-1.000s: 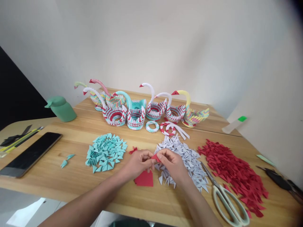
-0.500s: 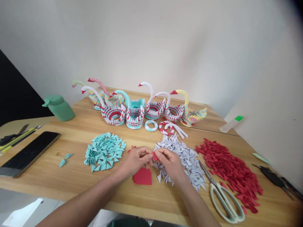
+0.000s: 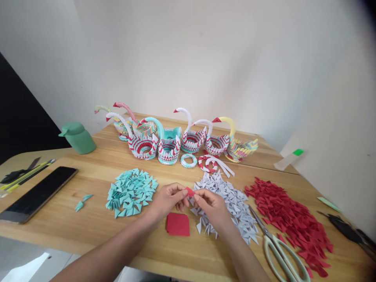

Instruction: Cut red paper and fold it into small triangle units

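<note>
Between my two hands is a small folded piece of red paper (image 3: 190, 192). My left hand (image 3: 173, 197) pinches its left side, and my right hand (image 3: 209, 201) pinches the right, both a little above the table. Below them lies a stack of red paper rectangles (image 3: 178, 225). A heap of white folded paper triangles (image 3: 232, 199) spreads under and behind my right hand. To the left of my left hand is a round heap of teal folded triangles (image 3: 132, 192). Red folded triangles (image 3: 290, 219) form a long heap on the right.
Several paper swans (image 3: 170, 145) line the back of the wooden table. Two paper rings (image 3: 188, 160) lie before them. Scissors (image 3: 279, 246) rest by the red heap. A phone (image 3: 38, 194) and a green lidded container (image 3: 78, 138) are on the left, a black tool (image 3: 343, 229) far right.
The red paper now shows more of its surface between my fingers, and my right fingers have shifted on it. The whole view has tilted slightly, so the table sits lower.
</note>
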Demonstrator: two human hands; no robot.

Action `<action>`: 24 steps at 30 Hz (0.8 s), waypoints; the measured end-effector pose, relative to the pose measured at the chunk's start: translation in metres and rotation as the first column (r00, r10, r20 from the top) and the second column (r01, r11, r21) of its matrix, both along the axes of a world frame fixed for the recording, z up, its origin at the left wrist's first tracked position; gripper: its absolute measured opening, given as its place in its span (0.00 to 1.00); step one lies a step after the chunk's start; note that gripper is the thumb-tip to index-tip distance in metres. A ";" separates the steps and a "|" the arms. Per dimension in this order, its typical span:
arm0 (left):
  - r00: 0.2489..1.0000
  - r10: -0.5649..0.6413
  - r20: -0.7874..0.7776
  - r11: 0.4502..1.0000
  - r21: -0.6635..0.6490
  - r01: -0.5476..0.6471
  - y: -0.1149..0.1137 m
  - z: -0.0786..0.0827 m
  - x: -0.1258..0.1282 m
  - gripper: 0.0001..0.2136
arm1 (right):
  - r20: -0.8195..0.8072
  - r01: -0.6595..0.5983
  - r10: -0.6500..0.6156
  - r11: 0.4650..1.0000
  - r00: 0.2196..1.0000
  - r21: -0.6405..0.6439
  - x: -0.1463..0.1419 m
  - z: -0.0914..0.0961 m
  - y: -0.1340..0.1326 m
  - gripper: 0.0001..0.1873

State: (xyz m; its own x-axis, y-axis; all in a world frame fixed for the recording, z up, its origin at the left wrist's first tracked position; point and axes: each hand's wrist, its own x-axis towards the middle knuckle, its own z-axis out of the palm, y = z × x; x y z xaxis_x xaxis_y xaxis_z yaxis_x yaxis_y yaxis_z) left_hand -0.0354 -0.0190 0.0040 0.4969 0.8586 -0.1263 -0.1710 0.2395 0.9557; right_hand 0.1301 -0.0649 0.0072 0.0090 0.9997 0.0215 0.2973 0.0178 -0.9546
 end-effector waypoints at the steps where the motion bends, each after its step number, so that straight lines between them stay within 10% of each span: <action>1: 1.000 -0.005 0.005 1.000 -0.005 0.005 0.000 -0.001 0.000 0.17 | 0.007 -0.005 0.005 1.000 1.000 -0.002 -0.001 0.001 0.000 0.12; 24: 0.996 -0.087 0.022 0.996 -0.035 0.088 0.001 -0.005 0.002 0.21 | -0.013 0.033 -0.033 0.999 0.999 0.001 -0.004 0.001 -0.001 0.14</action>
